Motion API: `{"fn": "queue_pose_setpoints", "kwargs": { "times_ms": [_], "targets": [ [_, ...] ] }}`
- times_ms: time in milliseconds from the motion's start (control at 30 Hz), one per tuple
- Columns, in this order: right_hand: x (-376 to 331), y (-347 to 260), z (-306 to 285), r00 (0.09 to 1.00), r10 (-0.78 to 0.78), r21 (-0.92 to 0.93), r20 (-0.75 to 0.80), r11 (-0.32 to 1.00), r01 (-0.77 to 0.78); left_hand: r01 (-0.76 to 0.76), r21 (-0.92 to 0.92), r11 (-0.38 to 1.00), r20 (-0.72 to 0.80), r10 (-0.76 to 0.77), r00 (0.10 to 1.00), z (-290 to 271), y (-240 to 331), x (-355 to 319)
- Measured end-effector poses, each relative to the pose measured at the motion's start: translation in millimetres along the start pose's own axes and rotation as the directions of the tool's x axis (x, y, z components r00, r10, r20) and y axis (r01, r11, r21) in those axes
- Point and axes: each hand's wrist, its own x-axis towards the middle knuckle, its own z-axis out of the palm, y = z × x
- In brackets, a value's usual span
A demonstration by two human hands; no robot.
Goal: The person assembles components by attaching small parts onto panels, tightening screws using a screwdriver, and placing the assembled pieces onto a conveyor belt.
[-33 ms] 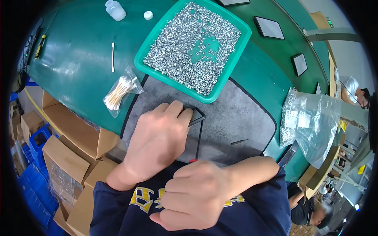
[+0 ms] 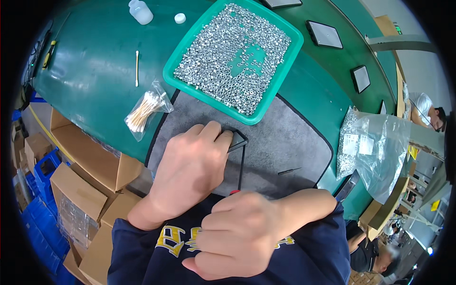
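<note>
My left hand (image 2: 187,168) is closed around a dark, straight-edged piece (image 2: 239,141) on the grey cloth (image 2: 270,142); most of the piece is hidden under my fingers. Close to my body, my right hand (image 2: 237,237) makes a fist around the handle of a screwdriver (image 2: 242,166). Its long dark shaft runs from a red collar up to the edge of the dark piece; whether the tip touches cannot be made out. A small dark pointed bit (image 2: 289,171) lies on the cloth to the right.
Beyond the cloth sits a green tray (image 2: 167,71) of small metal nuts. A bag of cotton swabs (image 2: 147,110), a loose swab (image 2: 137,69), a white bottle (image 2: 141,13) and its cap (image 2: 179,18) lie left. A clear bag of metal parts (image 2: 349,142) stands right. Cardboard boxes (image 2: 80,187) flank the table.
My right hand and the screwdriver have shifted very slightly to the right. My left hand and the dark piece stay where they were.
</note>
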Motion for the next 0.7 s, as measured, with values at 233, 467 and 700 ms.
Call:
{"fn": "queue_pose_setpoints", "kwargs": {
  "times_ms": [233,467,700],
  "targets": [
    [20.1,-5.7,-47.3,0.989,0.116,0.123,0.088,0.984,-0.127,-0.014,0.017,1.000,-0.015,0.015,1.000,-0.4,0.3,-0.6],
    [29.2,-2.1,-54.5,0.985,0.168,0.170,0.042,0.970,-0.173,0.005,-0.002,1.000,-0.006,-0.005,1.000,4.1,-2.2,-1.4],
    [48.2,11.1,-80.9,0.949,0.191,0.354,0.250,0.894,-0.273,0.057,0.067,0.996,0.126,-0.065,0.990,-0.2,-0.6,-3.5]
  ]
}}
